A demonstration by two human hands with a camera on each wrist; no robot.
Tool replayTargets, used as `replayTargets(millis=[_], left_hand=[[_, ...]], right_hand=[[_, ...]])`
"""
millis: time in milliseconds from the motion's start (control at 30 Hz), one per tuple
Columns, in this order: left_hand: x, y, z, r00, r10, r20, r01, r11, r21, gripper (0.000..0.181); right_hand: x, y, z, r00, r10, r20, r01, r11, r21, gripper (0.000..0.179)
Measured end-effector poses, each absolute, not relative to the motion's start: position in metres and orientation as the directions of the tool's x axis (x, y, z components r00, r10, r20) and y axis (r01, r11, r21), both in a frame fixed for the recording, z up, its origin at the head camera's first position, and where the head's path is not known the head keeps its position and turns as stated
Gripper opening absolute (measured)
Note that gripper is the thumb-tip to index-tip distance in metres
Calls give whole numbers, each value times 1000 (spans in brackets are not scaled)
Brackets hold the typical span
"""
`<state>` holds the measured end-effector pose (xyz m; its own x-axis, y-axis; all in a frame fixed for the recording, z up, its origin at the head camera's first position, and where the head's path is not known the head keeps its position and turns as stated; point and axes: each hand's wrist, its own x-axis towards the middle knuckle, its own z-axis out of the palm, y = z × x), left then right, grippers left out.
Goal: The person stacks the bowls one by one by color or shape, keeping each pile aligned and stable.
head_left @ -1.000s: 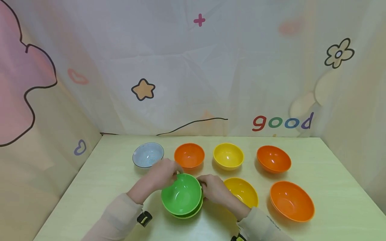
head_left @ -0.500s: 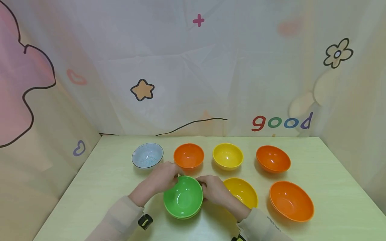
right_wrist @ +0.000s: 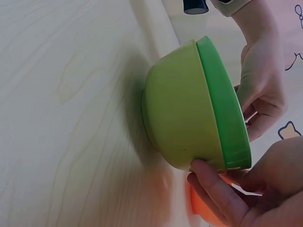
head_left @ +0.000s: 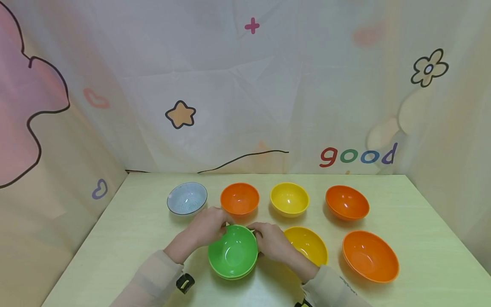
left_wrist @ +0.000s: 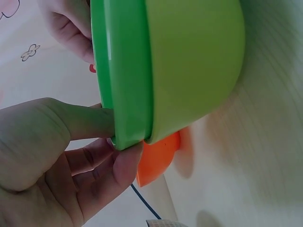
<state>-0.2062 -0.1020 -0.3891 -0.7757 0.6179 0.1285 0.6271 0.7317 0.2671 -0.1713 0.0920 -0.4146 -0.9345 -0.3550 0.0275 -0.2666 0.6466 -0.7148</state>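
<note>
In the head view, a bright green bowl (head_left: 233,252) sits nested inside a yellow-green bowl (right_wrist: 182,106), whose outer wall shows in both wrist views. My left hand (head_left: 209,227) pinches the bright green bowl's far-left rim, thumb inside and fingers outside. At the right side my right hand (head_left: 270,241) holds the yellow-green bowl, its fingertips (right_wrist: 201,168) against the outer wall just below the rim. A band of the bright green bowl stands above the lower bowl's rim. The lower bowl's base rests on the table.
Behind the hands stand a grey-blue bowl (head_left: 187,198), an orange bowl (head_left: 240,199), a yellow bowl (head_left: 289,199) and a red-orange bowl (head_left: 347,203). To the right are a deeper yellow bowl (head_left: 307,245), partly behind the right forearm, and a larger orange bowl (head_left: 370,256). A printed curtain (head_left: 230,85) backs the table (head_left: 115,247).
My left hand has lowered the bright green bowl slightly to the right and toward me, deeper into the yellow-green one. My right hand has stayed nearly still.
</note>
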Motion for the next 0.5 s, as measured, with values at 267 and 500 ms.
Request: replayTargets(millis=[267, 500], left_hand=[[-206, -101, -387, -773, 623, 119, 630, 732, 260, 26], [-205, -101, -385, -768, 630, 116, 635, 725, 265, 26]], right_hand=[[-171, 91, -416, -943, -332, 6, -220, 614, -758, 30], [-171, 91, -415, -948, -319, -2, -205, 614, -763, 29]])
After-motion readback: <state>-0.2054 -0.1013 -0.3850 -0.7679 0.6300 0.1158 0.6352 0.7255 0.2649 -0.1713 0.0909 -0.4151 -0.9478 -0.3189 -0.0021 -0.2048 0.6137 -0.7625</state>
